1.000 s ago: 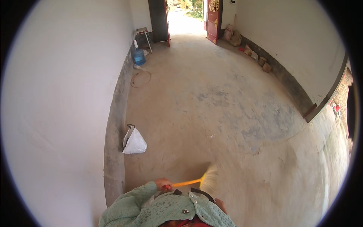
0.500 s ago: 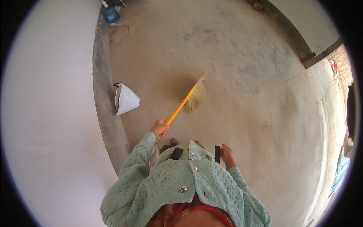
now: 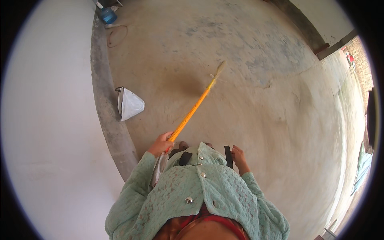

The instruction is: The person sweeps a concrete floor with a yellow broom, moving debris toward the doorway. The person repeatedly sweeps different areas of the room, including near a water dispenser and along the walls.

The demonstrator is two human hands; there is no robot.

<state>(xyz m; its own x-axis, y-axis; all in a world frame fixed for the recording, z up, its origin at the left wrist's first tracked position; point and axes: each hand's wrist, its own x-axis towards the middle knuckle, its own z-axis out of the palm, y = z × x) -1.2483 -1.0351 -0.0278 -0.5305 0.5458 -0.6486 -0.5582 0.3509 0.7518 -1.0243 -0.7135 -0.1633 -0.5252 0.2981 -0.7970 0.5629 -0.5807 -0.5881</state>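
Observation:
My left hand (image 3: 161, 144) grips the lower end of a broom's orange handle (image 3: 192, 114). The handle slants up and to the right, and the straw broom head (image 3: 218, 71) rests edge-on over the bare concrete floor (image 3: 256, 104), well ahead of me. My right hand (image 3: 239, 157) hangs beside my body with the fingers loosely curled and nothing in it. I wear a pale green knitted cardigan (image 3: 200, 196) that fills the lower middle of the view.
A white plastic bag (image 3: 130, 104) lies on the floor against the grey base strip of the white wall (image 3: 48, 120) on my left. A blue water jug (image 3: 108, 16) and a coiled cord (image 3: 117, 35) sit far ahead by that wall.
The broom swung forward and away from me, its head turning edge-on farther out on the floor. My view tilted down further, showing more of my cardigan and both hands.

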